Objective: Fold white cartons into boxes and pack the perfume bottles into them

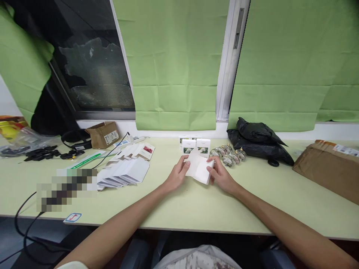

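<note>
Taking the white carton [200,170] in hand as the dial's centre, with 12 o'clock toward the window wall, its raised flap points to about 12 and its right edge slants from 1 to 7; the fingers cover enough that I cannot tell its long axis for certain. It is held above the near half of the table, between the left hand [175,176] at 9, thumb and fingers pinching its edge, and the right hand [223,177] at 3, thumb across the face and fingers curled round the side. The surface is a pale green tabletop [168,211], running against a wall with green curtains [176,67] and a dark window [98,67] at 10 to 11. At 12 stand two small printed boxes [195,145] in a front row, with at least one more partly hidden behind. At 2 lies a cluster of small wrapped ornaments [228,155], too crowded to count exactly, and beyond it two stacked black bags [258,144]. Two brown cardboard boxes show: a large box [327,172] at 3, a small open box [103,135] at 10. At 9, white flat cartons [126,172] overlap in a fan, their number unclear; one red picture [147,150] shows among them.
</note>
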Motion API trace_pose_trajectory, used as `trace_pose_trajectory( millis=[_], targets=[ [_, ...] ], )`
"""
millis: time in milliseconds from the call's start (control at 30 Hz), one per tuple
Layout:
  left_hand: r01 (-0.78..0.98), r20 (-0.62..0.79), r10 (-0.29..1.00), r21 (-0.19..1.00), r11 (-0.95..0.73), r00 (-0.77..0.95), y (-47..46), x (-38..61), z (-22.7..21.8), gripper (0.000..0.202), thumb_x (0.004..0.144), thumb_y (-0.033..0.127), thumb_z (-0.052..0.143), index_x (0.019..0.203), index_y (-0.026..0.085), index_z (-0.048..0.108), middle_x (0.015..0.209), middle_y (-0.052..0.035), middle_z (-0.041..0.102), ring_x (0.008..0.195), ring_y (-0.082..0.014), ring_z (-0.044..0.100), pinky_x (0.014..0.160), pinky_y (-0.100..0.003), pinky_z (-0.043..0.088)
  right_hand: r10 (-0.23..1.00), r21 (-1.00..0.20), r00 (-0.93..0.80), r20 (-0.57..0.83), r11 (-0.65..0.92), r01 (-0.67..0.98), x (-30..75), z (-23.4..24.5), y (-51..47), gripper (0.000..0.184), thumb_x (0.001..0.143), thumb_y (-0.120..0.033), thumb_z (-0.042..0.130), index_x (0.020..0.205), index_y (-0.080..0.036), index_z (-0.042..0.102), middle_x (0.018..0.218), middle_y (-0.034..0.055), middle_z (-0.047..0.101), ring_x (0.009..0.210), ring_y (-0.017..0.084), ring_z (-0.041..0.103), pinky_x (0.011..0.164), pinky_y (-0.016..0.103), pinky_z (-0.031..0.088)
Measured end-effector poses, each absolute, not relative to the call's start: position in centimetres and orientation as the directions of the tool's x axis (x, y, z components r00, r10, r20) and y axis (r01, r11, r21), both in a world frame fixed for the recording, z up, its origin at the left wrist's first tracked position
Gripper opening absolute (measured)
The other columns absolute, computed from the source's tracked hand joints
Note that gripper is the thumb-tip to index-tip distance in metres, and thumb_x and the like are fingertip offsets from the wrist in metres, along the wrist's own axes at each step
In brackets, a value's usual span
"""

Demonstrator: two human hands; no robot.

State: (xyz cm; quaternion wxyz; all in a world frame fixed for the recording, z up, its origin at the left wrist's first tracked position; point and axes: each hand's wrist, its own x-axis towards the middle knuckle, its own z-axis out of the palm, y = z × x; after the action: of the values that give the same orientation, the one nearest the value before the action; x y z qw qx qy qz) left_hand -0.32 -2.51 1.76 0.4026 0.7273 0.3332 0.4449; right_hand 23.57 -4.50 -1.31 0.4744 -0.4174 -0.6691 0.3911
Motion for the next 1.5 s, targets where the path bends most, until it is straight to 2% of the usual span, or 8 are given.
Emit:
trace_pose_trajectory(
  millis=[200, 433, 633, 867, 1067, 1233, 1400, 1500],
  targets=[
    [0.042, 0.352, 0.878, 0.922, -0.385, 0.323, -2.2, -0.3, 1.6, 0.045, 0.101, 0.06, 0.047, 0.124, 0.023, 0.057, 0.114, -0.0068, 0.069, 0.1, -0.0231, 0.064, 0.083, -0.03, 0.05, 0.914, -0.865, -0.102, 0.392, 0.404, 0.297, 24.0, -1.8, -3.5, 0.034, 0.097, -0.046, 0.053, 0.126, -0.03, 0.047, 0.089, -0.0005, 0.053, 0.078, 0.021, 0.057, 0.07, 0.033, 0.052],
    [-0.129, 0.331, 0.937, 0.94, -0.317, 0.111, -0.7, -0.4, 1.2, 0.037, 0.097, 0.057, 0.053, 0.104, 0.021, 0.059, 0.108, -0.0054, 0.069, 0.095, -0.0208, 0.065, 0.077, -0.027, 0.049, 0.911, -0.881, -0.083, 0.404, 0.412, 0.232, 24.0, -2.0, -2.5, 0.043, 0.099, -0.048, 0.049, 0.136, -0.032, 0.034, 0.114, 0.0077, 0.062, 0.091, 0.025, 0.066, 0.075, 0.037, 0.057],
    [-0.151, 0.353, 0.936, 0.924, -0.351, -0.013, -0.4, -0.6, 1.2, 0.035, 0.094, 0.056, 0.057, 0.096, 0.021, 0.058, 0.09, -0.0019, 0.063, 0.076, -0.0168, 0.059, 0.061, -0.024, 0.046, 0.891, -0.832, -0.073, 0.448, 0.445, 0.332, 24.4, -1.6, -2.8, 0.032, 0.1, -0.055, 0.049, 0.114, -0.028, 0.058, 0.114, 0.0068, 0.063, 0.088, 0.023, 0.061, 0.077, 0.037, 0.053],
    [-0.112, 0.355, 0.934, 0.927, -0.358, -0.043, -0.4, -0.6, 1.4, 0.038, 0.094, 0.059, 0.055, 0.099, 0.022, 0.058, 0.093, -0.0028, 0.064, 0.079, -0.0181, 0.06, 0.063, -0.026, 0.048, 0.925, -0.907, -0.192, 0.328, 0.365, 0.209, 23.7, -1.8, -3.5, 0.075, 0.08, -0.055, 0.08, 0.14, -0.029, 0.044, 0.112, 0.005, 0.063, 0.09, 0.022, 0.064, 0.073, 0.035, 0.057],
    [-0.114, 0.34, 0.937, 0.937, -0.33, 0.082, -0.8, -0.5, 1.1, 0.044, 0.095, 0.063, 0.054, 0.112, 0.022, 0.06, 0.118, -0.0065, 0.068, 0.102, -0.0226, 0.065, 0.079, -0.029, 0.052, 0.93, -0.91, -0.079, 0.359, 0.368, 0.193, 23.9, -1.9, -2.9, 0.053, 0.085, -0.057, 0.072, 0.127, -0.029, 0.055, 0.119, 0.0071, 0.061, 0.087, 0.023, 0.064, 0.062, 0.036, 0.062],
    [-0.257, 0.227, 0.913, 0.956, -0.142, 0.338, -1.1, -0.3, 0.7, 0.061, 0.099, 0.072, 0.041, 0.136, 0.026, 0.055, 0.141, -0.0083, 0.062, 0.128, -0.0281, 0.058, 0.1, -0.037, 0.05, 0.919, -0.915, -0.08, 0.386, 0.392, 0.095, 24.1, -1.6, -3.0, 0.051, 0.083, -0.05, 0.076, 0.125, -0.029, 0.055, 0.111, 0.0051, 0.06, 0.084, 0.022, 0.062, 0.06, 0.037, 0.064],
    [-0.313, 0.232, 0.829, 0.947, -0.073, 0.508, -0.9, 0.0, 0.6, 0.06, 0.1, 0.074, 0.032, 0.136, 0.029, 0.049, 0.137, -0.0082, 0.065, 0.12, -0.027, 0.064, 0.097, -0.042, 0.052, 0.917, -0.915, -0.065, 0.392, 0.397, 0.075, 24.0, -1.6, -3.0, 0.054, 0.082, -0.046, 0.078, 0.128, -0.03, 0.054, 0.118, 0.0075, 0.06, 0.087, 0.024, 0.064, 0.059, 0.037, 0.063],
    [-0.243, 0.263, 0.815, 0.958, -0.155, 0.517, -0.9, 0.3, 0.3, 0.052, 0.097, 0.065, 0.056, 0.132, 0.029, 0.046, 0.126, -0.0077, 0.068, 0.106, -0.0231, 0.068, 0.087, -0.038, 0.055, 0.92, -0.918, -0.08, 0.385, 0.39, 0.074, 23.9, -1.8, -3.0, 0.056, 0.082, -0.045, 0.078, 0.13, -0.031, 0.052, 0.121, 0.0084, 0.062, 0.088, 0.024, 0.065, 0.062, 0.036, 0.062]
  ],
)
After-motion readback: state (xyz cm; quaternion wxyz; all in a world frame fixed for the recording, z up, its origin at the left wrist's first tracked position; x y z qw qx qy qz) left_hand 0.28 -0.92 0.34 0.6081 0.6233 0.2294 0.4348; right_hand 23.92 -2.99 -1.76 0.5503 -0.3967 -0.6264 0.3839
